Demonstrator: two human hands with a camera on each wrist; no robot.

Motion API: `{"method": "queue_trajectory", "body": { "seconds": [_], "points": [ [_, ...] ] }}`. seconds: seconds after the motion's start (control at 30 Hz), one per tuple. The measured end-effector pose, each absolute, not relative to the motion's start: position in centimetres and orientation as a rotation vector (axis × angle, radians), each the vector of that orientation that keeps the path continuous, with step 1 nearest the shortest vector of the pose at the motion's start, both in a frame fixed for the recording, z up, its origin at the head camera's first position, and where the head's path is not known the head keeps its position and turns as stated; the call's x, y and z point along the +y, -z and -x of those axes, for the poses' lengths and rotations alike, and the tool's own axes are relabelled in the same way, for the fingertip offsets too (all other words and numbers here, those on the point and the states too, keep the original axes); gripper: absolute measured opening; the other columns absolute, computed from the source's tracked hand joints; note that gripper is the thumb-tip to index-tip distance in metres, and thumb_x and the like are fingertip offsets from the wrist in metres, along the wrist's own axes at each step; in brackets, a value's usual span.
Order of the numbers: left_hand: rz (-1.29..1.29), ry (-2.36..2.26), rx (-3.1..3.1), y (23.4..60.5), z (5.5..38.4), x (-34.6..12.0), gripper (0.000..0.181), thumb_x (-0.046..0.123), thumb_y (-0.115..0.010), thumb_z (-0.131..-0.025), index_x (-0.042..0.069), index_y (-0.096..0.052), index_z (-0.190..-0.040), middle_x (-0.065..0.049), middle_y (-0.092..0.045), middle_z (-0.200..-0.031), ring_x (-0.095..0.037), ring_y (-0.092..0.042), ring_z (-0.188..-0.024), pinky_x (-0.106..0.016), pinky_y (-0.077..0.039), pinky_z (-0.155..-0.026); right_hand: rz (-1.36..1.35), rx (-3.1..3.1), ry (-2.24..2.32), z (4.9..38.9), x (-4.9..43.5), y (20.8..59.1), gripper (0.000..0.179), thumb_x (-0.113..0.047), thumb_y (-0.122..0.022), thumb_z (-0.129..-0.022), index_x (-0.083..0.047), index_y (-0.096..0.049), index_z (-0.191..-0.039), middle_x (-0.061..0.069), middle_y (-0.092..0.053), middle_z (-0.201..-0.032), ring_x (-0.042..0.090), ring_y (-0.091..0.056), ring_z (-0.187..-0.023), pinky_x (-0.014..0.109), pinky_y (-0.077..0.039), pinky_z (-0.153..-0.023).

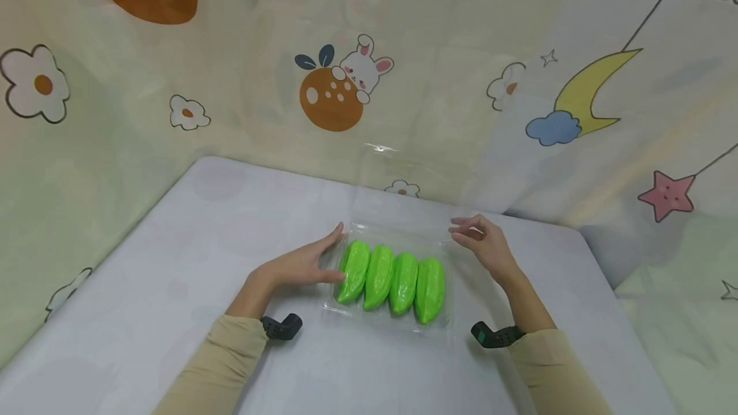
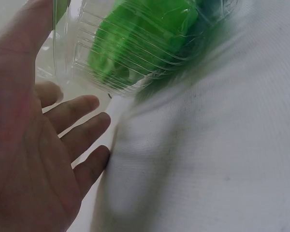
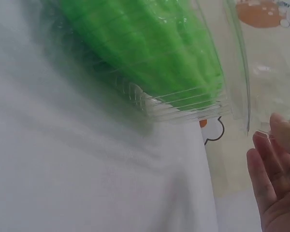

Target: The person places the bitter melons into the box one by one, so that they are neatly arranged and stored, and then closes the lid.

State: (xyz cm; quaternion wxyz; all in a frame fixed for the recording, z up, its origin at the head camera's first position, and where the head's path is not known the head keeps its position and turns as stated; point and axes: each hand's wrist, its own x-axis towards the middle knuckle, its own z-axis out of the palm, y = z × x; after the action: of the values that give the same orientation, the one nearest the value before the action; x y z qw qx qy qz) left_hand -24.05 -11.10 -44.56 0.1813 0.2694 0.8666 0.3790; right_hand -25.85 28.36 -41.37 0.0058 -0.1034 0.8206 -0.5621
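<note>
A clear plastic clamshell box (image 1: 387, 325) lies on the table with its transparent lid (image 1: 415, 165) raised at the back. Several green ridged gourds (image 1: 405, 280), shaped like bitter melons, lie side by side inside it. My left hand (image 1: 302, 264) is at the box's left side, its thumb over the rim. The lower fingers (image 2: 87, 135) of that hand extend loosely beneath the rim. At the back right corner, my right hand (image 1: 487, 245) pinches the edge of the clear lid between thumb and fingertips (image 3: 282, 133).
A white-covered table (image 1: 230, 210) holds the box. Behind it hangs a pale curtain (image 1: 259, 82) printed with flowers, a rabbit and a moon. A black wrist camera (image 1: 282, 326) sits at the left sleeve, another camera (image 1: 494, 335) at the right.
</note>
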Motion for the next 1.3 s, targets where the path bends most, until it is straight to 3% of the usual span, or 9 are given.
{"method": "queue_trajectory", "body": {
  "seconds": [0.17, 0.33, 0.5, 0.63, 0.77, 0.87, 0.97, 1.1, 1.3],
  "points": [
    [-0.77, -1.077, 2.442, 44.6, 24.2, -11.2, 0.107, 0.058, -0.065, -0.081, 0.021, 0.005, -0.153, 0.0, -0.013, -0.16, -0.021, -0.01, -0.147, -0.043, -0.016, -0.119, 0.313, 2.669, 1.704, 25.2, 28.0, 41.1, 0.025, -0.011, -0.07, -0.086, 0.007, -0.054, -0.095, 0.02, -0.057, -0.125, 0.0, -0.066, -0.097, 0.018, -0.054, -0.084],
    [-0.789, -1.106, 2.423, 44.7, 24.3, -11.0, 0.111, 0.055, -0.066, -0.082, 0.019, 0.012, -0.152, 0.005, -0.018, -0.159, -0.019, -0.011, -0.147, -0.045, -0.016, -0.119, 0.35, 2.882, 1.573, 24.4, 27.8, 41.3, 0.018, -0.011, -0.071, -0.084, 0.0, -0.058, -0.089, 0.014, -0.062, -0.122, -0.004, -0.066, -0.09, 0.015, -0.054, -0.078],
    [-0.776, -1.17, 2.371, 44.5, 24.4, -10.9, 0.115, 0.051, -0.067, -0.083, 0.023, 0.022, -0.149, 0.007, -0.023, -0.157, -0.018, -0.017, -0.147, -0.048, -0.018, -0.118, 0.379, 3.157, 1.334, 23.7, 27.3, 41.8, 0.012, -0.009, -0.074, -0.081, -0.005, -0.069, -0.091, 0.008, -0.069, -0.11, 0.01, -0.069, -0.09, 0.021, -0.057, -0.074],
    [-0.679, -1.248, 2.311, 43.8, 24.3, -11.2, 0.101, 0.052, -0.06, -0.089, 0.035, 0.02, -0.148, -0.001, -0.02, -0.159, -0.022, -0.021, -0.146, -0.049, -0.018, -0.118, 0.405, 3.258, 1.158, 23.1, 26.8, 42.1, 0.006, -0.006, -0.073, -0.081, -0.005, -0.071, -0.087, 0.012, -0.072, -0.101, 0.027, -0.069, -0.092, 0.037, -0.057, -0.079],
    [-0.597, -1.399, 2.226, 43.1, 24.2, -11.7, 0.072, 0.044, -0.044, -0.099, 0.041, 0.007, -0.15, -0.006, -0.022, -0.158, -0.026, -0.019, -0.146, -0.054, -0.013, -0.118, 0.385, 3.215, 1.17, 22.6, 26.3, 42.1, 0.005, -0.004, -0.07, -0.084, -0.001, -0.068, -0.08, 0.014, -0.072, -0.1, 0.031, -0.07, -0.092, 0.04, -0.057, -0.08],
    [-0.611, -1.476, 2.184, 42.8, 24.2, -11.7, 0.054, 0.042, -0.032, -0.102, 0.039, -0.009, -0.152, 0.0, -0.022, -0.158, -0.025, -0.022, -0.146, -0.052, -0.014, -0.118, 0.347, 3.212, 1.169, 22.3, 26.2, 41.9, 0.008, -0.007, -0.069, -0.085, 0.0, -0.069, -0.082, 0.014, -0.073, -0.1, 0.031, -0.07, -0.091, 0.039, -0.057, -0.079],
    [-0.653, -1.511, 2.195, 42.7, 24.2, -11.4, 0.052, 0.046, -0.027, -0.103, 0.03, -0.021, -0.152, 0.003, -0.021, -0.158, -0.023, -0.026, -0.144, -0.046, -0.022, -0.118, 0.311, 3.231, 1.098, 22.1, 26.2, 41.9, 0.004, -0.006, -0.07, -0.084, -0.003, -0.069, -0.084, 0.012, -0.072, -0.102, 0.03, -0.07, -0.092, 0.038, -0.057, -0.079],
    [-0.681, -1.518, 2.293, 42.6, 24.3, -10.8, 0.054, 0.041, -0.033, -0.103, 0.016, -0.028, -0.151, -0.006, -0.028, -0.156, -0.029, -0.029, -0.143, -0.047, -0.026, -0.116, 0.287, 3.241, 1.008, 21.9, 26.2, 42.0, 0.007, -0.001, -0.07, -0.083, -0.004, -0.069, -0.089, 0.012, -0.071, -0.107, 0.03, -0.07, -0.094, 0.038, -0.058, -0.078],
    [-0.635, -1.444, 2.436, 42.8, 24.4, -10.4, 0.05, 0.032, -0.039, -0.102, 0.01, -0.035, -0.147, -0.012, -0.038, -0.15, -0.032, -0.035, -0.139, -0.049, -0.029, -0.114, 0.286, 3.206, 0.974, 21.2, 26.4, 41.9, 0.017, -0.003, -0.068, -0.085, -0.002, -0.069, -0.102, 0.014, -0.068, -0.115, 0.032, -0.069, -0.097, 0.038, -0.058, -0.079]
  ]
}}
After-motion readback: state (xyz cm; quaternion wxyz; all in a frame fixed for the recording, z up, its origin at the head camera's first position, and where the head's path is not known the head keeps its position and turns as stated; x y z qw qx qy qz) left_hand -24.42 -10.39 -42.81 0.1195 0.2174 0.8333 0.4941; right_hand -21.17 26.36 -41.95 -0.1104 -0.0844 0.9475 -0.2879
